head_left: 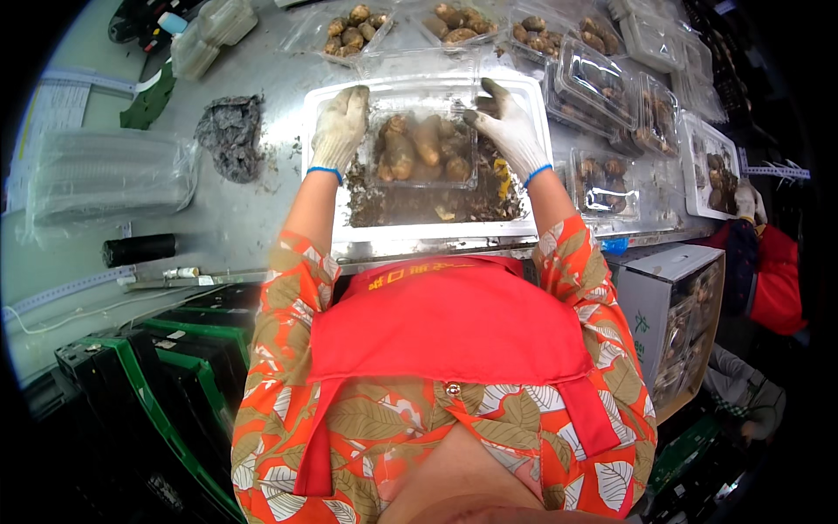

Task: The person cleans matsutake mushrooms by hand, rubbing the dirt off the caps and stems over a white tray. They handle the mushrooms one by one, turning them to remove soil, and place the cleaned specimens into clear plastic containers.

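A clear plastic clamshell box (424, 178) holding several brown taro-like tubers (429, 141) lies in a white foam tray (438, 233) strewn with dirt and scraps. Its lid (419, 64) is raised on the far side. My left hand (343, 124), in a white knit glove with a blue cuff, is at the box's left far corner; whether its fingers grip the plastic cannot be told. My right hand (510, 124), gloved alike with darkly soiled fingertips, is at the box's right side, thumb and fingers apart.
Clamshells of tubers (353, 33) line the table's far side; filled boxes (596, 82) are piled at right. A grey cloth (230, 137), wrapped clear containers (111, 173) and a black roll (139, 250) lie left. A co-worker's gloved hand (749, 200) touches another foam tray (694, 164). A carton (645, 314) stands below.
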{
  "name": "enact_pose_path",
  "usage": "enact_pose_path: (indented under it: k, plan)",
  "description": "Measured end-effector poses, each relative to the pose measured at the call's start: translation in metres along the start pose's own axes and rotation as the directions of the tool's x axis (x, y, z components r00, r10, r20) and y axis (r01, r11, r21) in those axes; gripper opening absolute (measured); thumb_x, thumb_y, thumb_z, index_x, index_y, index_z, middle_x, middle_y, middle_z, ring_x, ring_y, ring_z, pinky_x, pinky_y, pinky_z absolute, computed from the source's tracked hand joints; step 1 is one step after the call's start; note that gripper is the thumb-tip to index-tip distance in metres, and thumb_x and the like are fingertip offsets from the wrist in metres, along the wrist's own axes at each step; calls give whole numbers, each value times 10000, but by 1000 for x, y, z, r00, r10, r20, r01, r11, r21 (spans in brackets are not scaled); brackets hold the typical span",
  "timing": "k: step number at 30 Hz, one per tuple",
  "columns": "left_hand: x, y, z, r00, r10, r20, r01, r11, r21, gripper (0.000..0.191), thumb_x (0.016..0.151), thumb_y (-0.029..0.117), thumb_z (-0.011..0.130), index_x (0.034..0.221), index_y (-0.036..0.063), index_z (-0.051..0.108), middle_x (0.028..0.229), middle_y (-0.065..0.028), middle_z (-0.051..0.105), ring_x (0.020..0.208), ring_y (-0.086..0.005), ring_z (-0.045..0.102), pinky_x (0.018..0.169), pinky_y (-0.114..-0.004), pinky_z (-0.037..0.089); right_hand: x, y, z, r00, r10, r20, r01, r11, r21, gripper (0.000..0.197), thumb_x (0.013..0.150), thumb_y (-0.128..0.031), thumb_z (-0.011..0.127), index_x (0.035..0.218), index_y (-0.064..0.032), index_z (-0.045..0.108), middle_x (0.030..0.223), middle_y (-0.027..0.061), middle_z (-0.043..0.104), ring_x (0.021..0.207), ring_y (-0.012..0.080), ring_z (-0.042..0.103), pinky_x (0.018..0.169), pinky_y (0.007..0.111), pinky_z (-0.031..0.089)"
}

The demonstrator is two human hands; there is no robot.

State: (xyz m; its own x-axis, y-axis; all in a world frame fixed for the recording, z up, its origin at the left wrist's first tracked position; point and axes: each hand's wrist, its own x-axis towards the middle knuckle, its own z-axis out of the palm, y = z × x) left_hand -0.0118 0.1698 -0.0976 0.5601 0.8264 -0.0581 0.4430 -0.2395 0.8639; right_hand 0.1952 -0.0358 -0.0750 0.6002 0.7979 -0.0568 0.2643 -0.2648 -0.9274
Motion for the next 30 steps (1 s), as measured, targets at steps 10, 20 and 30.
enact_pose_path:
  k: [10, 20, 30]
  plan:
    - [-66, 2, -16, 966, -158, 204, 117, 973, 201, 459, 966, 299, 520, 1310, -3, 543, 1204, -212, 630, 1080, -240, 637, 866, -319, 564, 31, -1, 26, 945, 271, 182, -314, 908, 278, 462, 892, -341, 671, 1144, 43, 622, 943, 87, 637, 760, 152, 586, 700, 296, 504]
    - [-64, 22, -15, 982, -109, 151, 89, 987, 135, 437, 932, 249, 546, 1308, 28, 566, 1111, -165, 679, 818, -169, 670, 740, -288, 542, 34, -7, 35, 935, 338, 107, -287, 545, 788, 249, 911, -240, 676, 1024, -28, 609, 890, 115, 636, 725, 229, 619, 659, 385, 537]
    - [-31, 36, 21, 950, -232, 210, 287, 376, -881, 470, 989, 301, 516, 1396, 80, 434, 1216, -156, 600, 1071, -264, 620, 964, -407, 521, -3, -58, 46, 765, -574, -291, 574, 813, -94, 201, 844, -196, 643, 865, 4, 641, 866, 116, 660, 814, 253, 621, 739, 373, 503]
